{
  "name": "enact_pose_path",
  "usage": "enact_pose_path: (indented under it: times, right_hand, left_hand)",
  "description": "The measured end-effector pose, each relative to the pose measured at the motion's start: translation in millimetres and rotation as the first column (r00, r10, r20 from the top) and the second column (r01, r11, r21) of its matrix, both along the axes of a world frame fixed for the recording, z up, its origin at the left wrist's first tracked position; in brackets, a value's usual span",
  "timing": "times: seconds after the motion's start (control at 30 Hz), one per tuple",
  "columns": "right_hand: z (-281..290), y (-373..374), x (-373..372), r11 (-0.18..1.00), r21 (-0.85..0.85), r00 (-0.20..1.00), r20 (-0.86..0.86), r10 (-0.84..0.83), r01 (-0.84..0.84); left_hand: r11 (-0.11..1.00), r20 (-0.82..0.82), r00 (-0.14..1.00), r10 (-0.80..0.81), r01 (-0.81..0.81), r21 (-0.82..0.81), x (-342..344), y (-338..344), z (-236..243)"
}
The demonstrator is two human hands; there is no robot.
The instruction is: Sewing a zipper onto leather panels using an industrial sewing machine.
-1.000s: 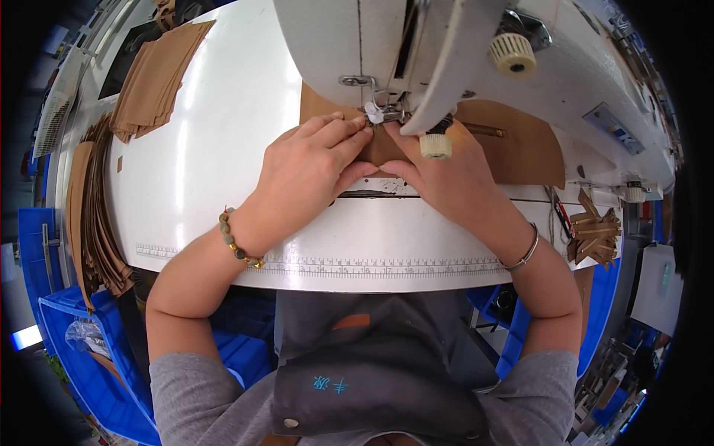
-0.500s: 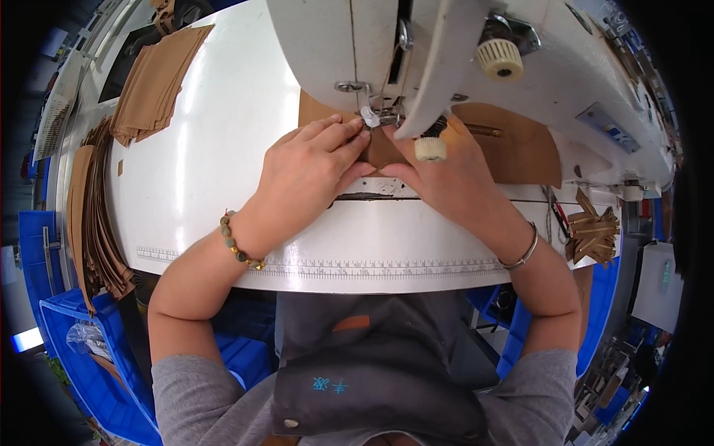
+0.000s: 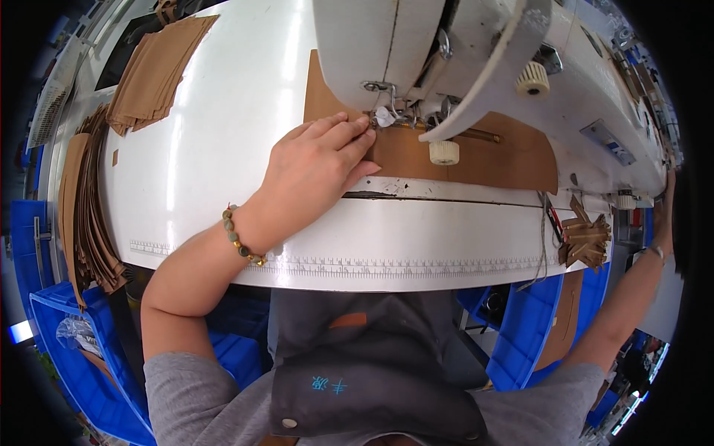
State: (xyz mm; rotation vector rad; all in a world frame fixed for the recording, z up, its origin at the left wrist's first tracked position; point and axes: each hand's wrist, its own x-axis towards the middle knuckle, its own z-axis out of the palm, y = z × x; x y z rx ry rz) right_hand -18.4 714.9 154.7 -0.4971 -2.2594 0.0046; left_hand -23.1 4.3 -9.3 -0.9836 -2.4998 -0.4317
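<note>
A brown leather-like panel (image 3: 483,163) with a zipper (image 3: 476,134) set in it lies under the head of a white sewing machine (image 3: 357,44). My left hand (image 3: 312,167) rests flat on the panel's left part, its fingertips beside the presser foot (image 3: 405,117) and its thumb apart from the fingers. Far out at the right edge, my right hand (image 3: 667,208) is raised by the machine's right end. Its fingers are lost in the dark rim, so what it touches is hidden. The machine head covers part of the panel.
At the left lie a stack of brown panels (image 3: 160,70) and a thick bundle of brown strips (image 3: 93,215) over the table edge. Short zipper pieces (image 3: 586,236) sit at the right beside grey cords (image 3: 545,230). Blue bins (image 3: 82,342) stand below. A printed ruler (image 3: 387,266) runs along the front.
My right hand has left the panel and swung far right to the machine's end. My left hand stays on the panel. The whole view has shifted slightly.
</note>
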Motion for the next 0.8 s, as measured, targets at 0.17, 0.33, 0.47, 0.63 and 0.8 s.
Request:
enact_pose_path:
  times: [0.17,0.33,0.47,0.63,0.8]
  right_hand:
    - [-147.9,27.0,28.3,0.79,-0.54,0.898,-0.439,0.029,-0.289]
    - [-87.8,63.1,24.7,0.85,-0.518,0.952,-0.298,-0.074,-0.096]
    - [-34.0,84.3,8.6,0.929,-0.319,0.977,-0.156,0.142,-0.186]
    - [-110.3,46.4,14.7,0.935,-0.251,0.881,-0.459,0.112,-0.25]
    - [-105.8,73.3,18.2,0.522,-0.766,0.848,-0.511,-0.139,-0.375]
  left_hand:
    - [0.998,0.053,0.998,0.029,-0.027,-0.049,2.0,-1.7,-1.5]
    - [0.997,0.046,0.999,0.026,-0.023,-0.068,1.5,-0.3,0.1]
    - [0.998,0.027,0.999,0.027,-0.026,-0.06,1.0,0.9,1.2]
    - [0.998,0.015,0.999,0.034,-0.033,-0.061,-0.3,1.1,-0.9]
    - [0.998,0.037,0.999,0.039,-0.037,-0.059,-1.1,1.8,-1.1]
